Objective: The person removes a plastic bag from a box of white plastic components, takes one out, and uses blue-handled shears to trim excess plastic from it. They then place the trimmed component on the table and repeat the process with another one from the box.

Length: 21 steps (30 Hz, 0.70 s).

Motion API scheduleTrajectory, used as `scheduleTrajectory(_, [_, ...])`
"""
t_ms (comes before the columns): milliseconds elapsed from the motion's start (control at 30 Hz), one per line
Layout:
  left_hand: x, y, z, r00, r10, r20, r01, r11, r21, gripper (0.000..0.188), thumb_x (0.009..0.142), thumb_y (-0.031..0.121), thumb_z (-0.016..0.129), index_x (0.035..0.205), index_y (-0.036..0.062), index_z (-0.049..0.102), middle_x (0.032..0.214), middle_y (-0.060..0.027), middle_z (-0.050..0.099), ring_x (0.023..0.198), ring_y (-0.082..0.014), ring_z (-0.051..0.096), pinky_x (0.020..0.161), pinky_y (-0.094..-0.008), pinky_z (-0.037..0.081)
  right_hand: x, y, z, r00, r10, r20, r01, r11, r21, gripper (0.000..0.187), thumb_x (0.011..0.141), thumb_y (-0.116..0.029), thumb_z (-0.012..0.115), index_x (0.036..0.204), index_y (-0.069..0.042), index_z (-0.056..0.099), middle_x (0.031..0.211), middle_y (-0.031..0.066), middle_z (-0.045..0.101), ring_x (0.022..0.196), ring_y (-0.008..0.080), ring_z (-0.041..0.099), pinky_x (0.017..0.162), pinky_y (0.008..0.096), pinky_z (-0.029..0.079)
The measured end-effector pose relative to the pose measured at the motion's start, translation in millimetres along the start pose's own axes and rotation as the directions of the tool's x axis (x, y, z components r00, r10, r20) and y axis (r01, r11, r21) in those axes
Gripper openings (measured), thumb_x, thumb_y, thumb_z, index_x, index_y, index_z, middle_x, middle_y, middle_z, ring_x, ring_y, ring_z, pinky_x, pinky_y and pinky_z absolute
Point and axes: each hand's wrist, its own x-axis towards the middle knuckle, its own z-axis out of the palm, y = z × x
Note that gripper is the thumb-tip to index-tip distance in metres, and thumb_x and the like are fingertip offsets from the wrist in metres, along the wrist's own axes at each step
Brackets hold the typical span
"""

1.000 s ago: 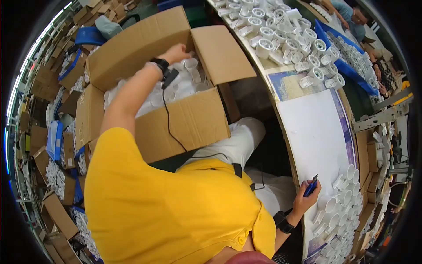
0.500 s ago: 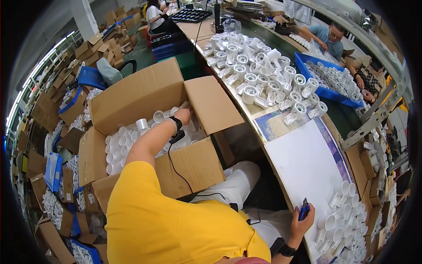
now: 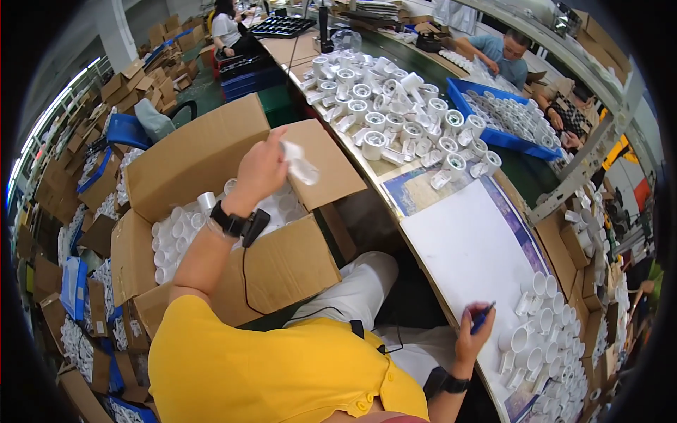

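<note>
My left hand (image 3: 261, 173) is raised over the open cardboard box (image 3: 296, 236), its fingers closed on a translucent white plastic cup (image 3: 302, 168), which is slightly blurred. Inside the box lie many similar white cups (image 3: 176, 229). Above the bench's near edge, my right hand (image 3: 471, 337) is wrapped round a small blue hand tool with a dark tip (image 3: 482, 317); its exact kind is unclear. Beside that hand, a white sheet (image 3: 469, 236) covers part of the bench. White cylindrical fittings with side arms (image 3: 515, 340) stand crowded at the bench's right end.
More white fittings (image 3: 374, 144) with visible inner parts cover the far bench. Behind them stands a blue tray (image 3: 504, 141) of white parts, near a person in a blue shirt (image 3: 508, 53). A metal frame post (image 3: 589, 158) rises on the right. Cartons (image 3: 63, 166) crowd the left.
My left hand has come up out of the box with a white cup. The right hand stays by the sheet, its blue tool turned slightly. The whole view has shifted a little.
</note>
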Motion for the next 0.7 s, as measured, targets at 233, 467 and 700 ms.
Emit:
scheduleTrajectory(233, [-28.1,183.1,27.3,0.929,0.367,0.056,-0.254,0.738,-0.625,0.060,0.073,0.006,0.063,0.129,0.0057,0.041,0.074,-0.0047,0.057,0.071,-0.0234,0.056,0.066,-0.0328,0.045,42.7,-45.5,72.4,0.988,-0.151,-0.017,0.150,0.955,0.256,0.021,0.084,-0.002,0.054,0.105,-0.003,0.048,0.099,0.0089,0.058,0.076,0.0097,0.050,0.070,0.0225,0.042])
scheduleTrajectory(467, [-36.9,231.3,69.6,0.872,0.482,-0.086,-0.447,0.710,-0.544,0.065,0.070,0.004,0.065,0.130,0.0019,0.039,0.071,-0.0048,0.057,0.070,-0.0256,0.055,0.065,-0.0332,0.045,36.3,-35.4,47.0,0.993,0.096,-0.068,-0.051,0.873,0.485,0.022,0.087,-0.006,0.053,0.107,-0.002,0.046,0.103,0.0122,0.060,0.072,0.0093,0.053,0.065,0.0242,0.047])
scheduleTrajectory(700, [-33.3,254.0,93.7,0.834,0.519,-0.186,-0.525,0.645,-0.556,0.060,0.067,0.004,0.067,0.124,0.0043,0.047,0.073,-0.0030,0.060,0.071,-0.0229,0.055,0.067,-0.0358,0.045,39.7,-29.9,43.8,0.977,0.118,-0.178,-0.084,0.979,0.188,0.021,0.088,-0.015,0.056,0.104,-0.003,0.049,0.098,0.0103,0.061,0.073,0.0113,0.055,0.064,0.0253,0.048])
